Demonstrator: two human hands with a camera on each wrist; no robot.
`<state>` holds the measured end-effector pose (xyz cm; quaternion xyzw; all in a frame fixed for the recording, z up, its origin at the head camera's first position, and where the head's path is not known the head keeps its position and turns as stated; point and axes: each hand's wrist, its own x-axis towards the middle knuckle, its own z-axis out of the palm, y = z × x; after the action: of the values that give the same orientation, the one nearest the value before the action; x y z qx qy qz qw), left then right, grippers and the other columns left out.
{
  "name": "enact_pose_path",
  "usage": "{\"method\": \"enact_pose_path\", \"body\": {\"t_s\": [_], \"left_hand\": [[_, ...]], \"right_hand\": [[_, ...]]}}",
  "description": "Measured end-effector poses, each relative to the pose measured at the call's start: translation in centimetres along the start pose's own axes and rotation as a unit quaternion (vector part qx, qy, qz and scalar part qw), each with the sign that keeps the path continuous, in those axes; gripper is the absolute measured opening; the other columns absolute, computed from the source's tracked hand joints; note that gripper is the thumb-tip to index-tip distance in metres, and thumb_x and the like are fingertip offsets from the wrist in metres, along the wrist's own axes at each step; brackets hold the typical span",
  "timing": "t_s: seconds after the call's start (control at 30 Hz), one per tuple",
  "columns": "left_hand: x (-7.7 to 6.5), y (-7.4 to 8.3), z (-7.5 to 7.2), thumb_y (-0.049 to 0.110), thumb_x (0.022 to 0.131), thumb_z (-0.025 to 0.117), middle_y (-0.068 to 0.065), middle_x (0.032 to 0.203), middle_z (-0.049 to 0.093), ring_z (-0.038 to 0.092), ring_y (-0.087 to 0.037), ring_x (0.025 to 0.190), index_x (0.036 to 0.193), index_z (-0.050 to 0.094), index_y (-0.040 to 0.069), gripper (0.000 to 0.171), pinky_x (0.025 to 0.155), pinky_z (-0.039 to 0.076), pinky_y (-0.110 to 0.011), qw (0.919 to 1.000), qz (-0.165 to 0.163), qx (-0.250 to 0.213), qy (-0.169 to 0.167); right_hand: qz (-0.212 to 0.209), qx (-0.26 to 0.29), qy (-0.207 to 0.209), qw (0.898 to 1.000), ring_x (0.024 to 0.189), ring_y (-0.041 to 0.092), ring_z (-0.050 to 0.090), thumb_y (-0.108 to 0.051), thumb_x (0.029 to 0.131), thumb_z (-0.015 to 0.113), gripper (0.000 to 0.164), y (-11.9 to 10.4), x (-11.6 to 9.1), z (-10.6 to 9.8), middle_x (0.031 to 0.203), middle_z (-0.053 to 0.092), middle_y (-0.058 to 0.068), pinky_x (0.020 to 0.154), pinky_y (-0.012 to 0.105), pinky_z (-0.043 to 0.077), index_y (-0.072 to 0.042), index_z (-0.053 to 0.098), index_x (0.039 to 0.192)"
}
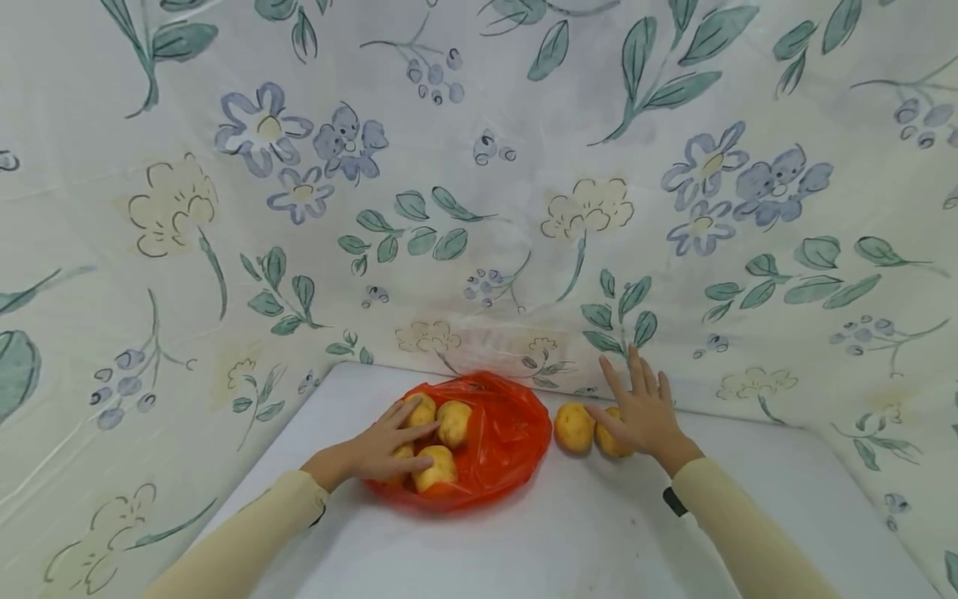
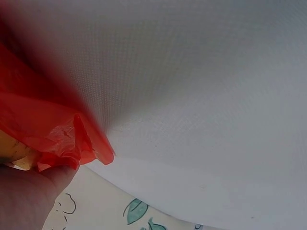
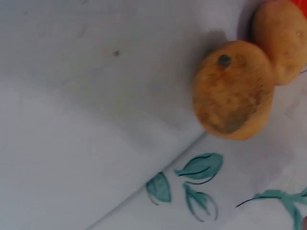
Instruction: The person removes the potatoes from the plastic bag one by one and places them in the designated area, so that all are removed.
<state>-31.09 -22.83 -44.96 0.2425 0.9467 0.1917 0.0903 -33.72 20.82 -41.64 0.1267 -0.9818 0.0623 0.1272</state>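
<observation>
Spread over several potatoes (image 1: 453,424) in an open red plastic bag (image 1: 512,428), my left hand (image 1: 362,456) lies with its fingers straight, fingertips on the potatoes. In the left wrist view the thumb (image 2: 60,178) is right at the bag's crumpled edge. To the right of the bag, two potatoes (image 1: 574,428) sit side by side on the table. My right hand (image 1: 645,416) is over the right one, fingers fanned out and holding nothing, partly hiding it. The right wrist view shows that potato (image 3: 232,91) with a dark, dirty patch, touching its neighbour (image 3: 280,40).
The white table (image 1: 569,541) ends at the back against a hanging floral cloth (image 1: 494,166), which also runs along both sides. Dark bands (image 1: 674,502) show at the sleeve cuffs.
</observation>
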Motion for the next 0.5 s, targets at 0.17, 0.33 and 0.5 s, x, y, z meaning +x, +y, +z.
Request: {"method": "enact_pose_path", "body": {"t_s": [0.17, 0.33, 0.5], "left_hand": [[0.3, 0.0, 0.2, 0.068, 0.09, 0.052, -0.015, 0.167, 0.002, -0.001, -0.047, 0.151, 0.151, 0.043, 0.028, 0.073, 0.112, 0.017, -0.074, 1.0, 0.004, 0.005, 0.001], [0.1, -0.3, 0.3, 0.066, 0.09, 0.054, -0.016, 0.167, 0.003, -0.001, -0.048, 0.15, 0.15, 0.043, 0.027, 0.073, 0.112, 0.016, -0.075, 1.0, -0.002, 0.003, 0.001], [0.2, -0.2, 0.4, 0.066, 0.09, 0.054, -0.014, 0.167, 0.003, -0.002, -0.048, 0.15, 0.15, 0.043, 0.028, 0.073, 0.111, 0.015, -0.076, 1.0, -0.001, -0.006, 0.003]], "right_hand": [[-0.023, 0.002, -0.005, 1.0, 0.15, 0.046, 0.005, -0.068, 0.092, 0.043, 0.085, -1.5, 0.7, -0.5, 0.165, -0.011, 0.019, 0.116, 0.07, 0.005, -0.023, 0.016, 0.16], [-0.054, 0.013, -0.012, 0.998, 0.152, 0.04, -0.001, -0.068, 0.093, 0.04, 0.083, -3.1, 1.5, -0.5, 0.166, -0.013, 0.016, 0.117, 0.069, 0.003, -0.026, 0.014, 0.16], [-0.094, 0.001, 0.031, 0.995, 0.152, 0.039, -0.003, -0.065, 0.094, 0.041, 0.082, -3.8, 2.0, -0.3, 0.165, -0.014, 0.016, 0.117, 0.068, 0.004, -0.026, 0.014, 0.16]]}}
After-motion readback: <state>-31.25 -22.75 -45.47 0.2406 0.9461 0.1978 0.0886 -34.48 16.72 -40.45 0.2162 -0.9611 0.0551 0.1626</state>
